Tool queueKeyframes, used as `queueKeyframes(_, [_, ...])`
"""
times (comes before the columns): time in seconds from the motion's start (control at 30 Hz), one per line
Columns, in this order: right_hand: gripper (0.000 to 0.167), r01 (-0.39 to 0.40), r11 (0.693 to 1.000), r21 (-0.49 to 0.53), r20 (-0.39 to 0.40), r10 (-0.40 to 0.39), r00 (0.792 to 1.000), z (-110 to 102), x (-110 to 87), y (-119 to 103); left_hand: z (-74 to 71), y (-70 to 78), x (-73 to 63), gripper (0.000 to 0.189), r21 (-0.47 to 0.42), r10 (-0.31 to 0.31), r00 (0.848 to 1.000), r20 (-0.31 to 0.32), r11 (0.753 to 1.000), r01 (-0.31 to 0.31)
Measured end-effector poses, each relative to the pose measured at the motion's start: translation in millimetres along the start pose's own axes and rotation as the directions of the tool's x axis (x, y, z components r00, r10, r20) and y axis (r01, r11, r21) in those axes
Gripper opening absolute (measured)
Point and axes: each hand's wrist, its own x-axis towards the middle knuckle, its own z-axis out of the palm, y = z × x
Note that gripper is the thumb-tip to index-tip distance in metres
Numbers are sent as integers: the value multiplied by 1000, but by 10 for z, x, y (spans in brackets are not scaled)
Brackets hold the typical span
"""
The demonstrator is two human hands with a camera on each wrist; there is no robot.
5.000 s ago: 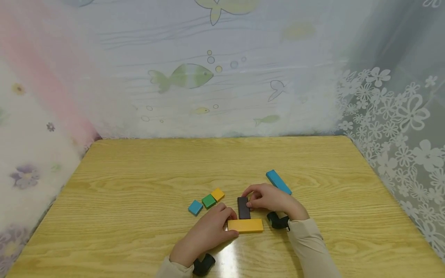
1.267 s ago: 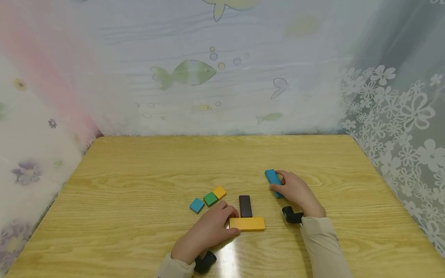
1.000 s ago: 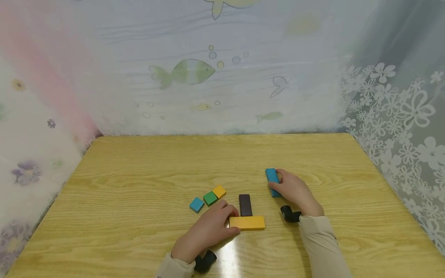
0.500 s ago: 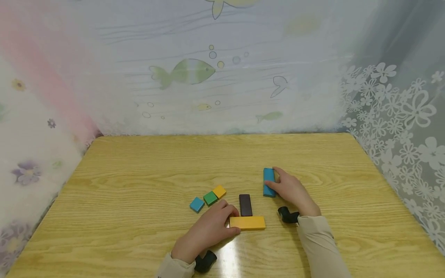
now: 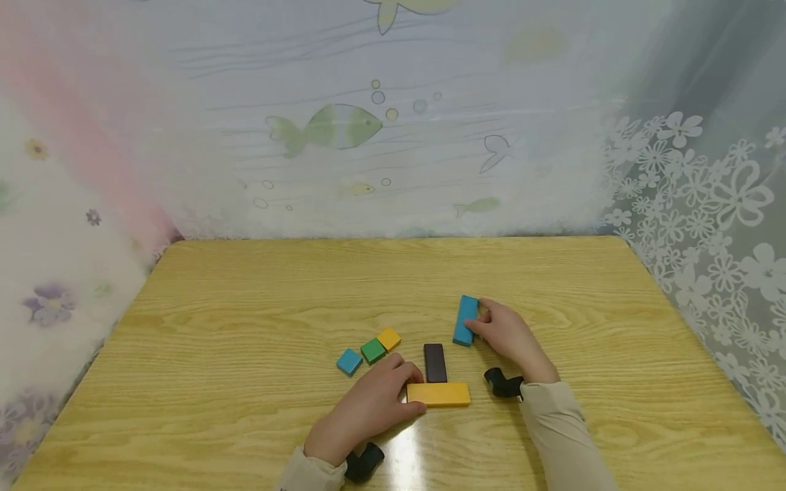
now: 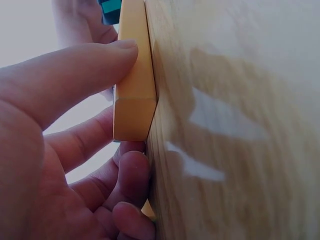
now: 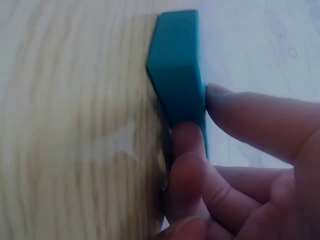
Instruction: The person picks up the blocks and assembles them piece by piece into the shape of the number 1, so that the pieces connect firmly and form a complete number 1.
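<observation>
My left hand pinches the left end of a yellow rectangular block lying crosswise on the table. In the left wrist view the thumb presses the long side of the yellow block, the other fingers beyond its end. Upright to the yellow block, a dark brown block lies with its near end against that block's far side. Farther back, my right hand grips a blue rectangular block, slanted with its far end to the right. The right wrist view shows thumb and fingers on the blue block.
A small row of square blocks lies left of the dark block: yellow, green and blue. Each wrist carries a black camera mount. Patterned curtains hang behind the wood-grain table.
My right hand has left the dark block and taken hold of the blue block, shifting it left and turning it clockwise. The left hand keeps its hold on the yellow block.
</observation>
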Motion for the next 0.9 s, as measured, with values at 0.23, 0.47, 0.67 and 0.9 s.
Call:
queueKeyframes(0.23, [62,-10,998,68,-2,10,1000,40,16,-29,4,17,-1,29,-9,-8,1000,15,1000,8])
queueKeyframes(0.47, [61,-10,994,109,28,8,1000,61,55,-32,27,16,9,30,-26,-6,1000,20,1000,7])
queueKeyframes(0.67, [64,-51,994,101,26,49,998,66,118,-87,23,-5,12,29,-37,-8,1000,14,999,9])
queueKeyframes(0.9, [66,-57,995,83,4,57,998,62,137,-119,10,-10,23,30,-35,-10,1000,9,999,10])
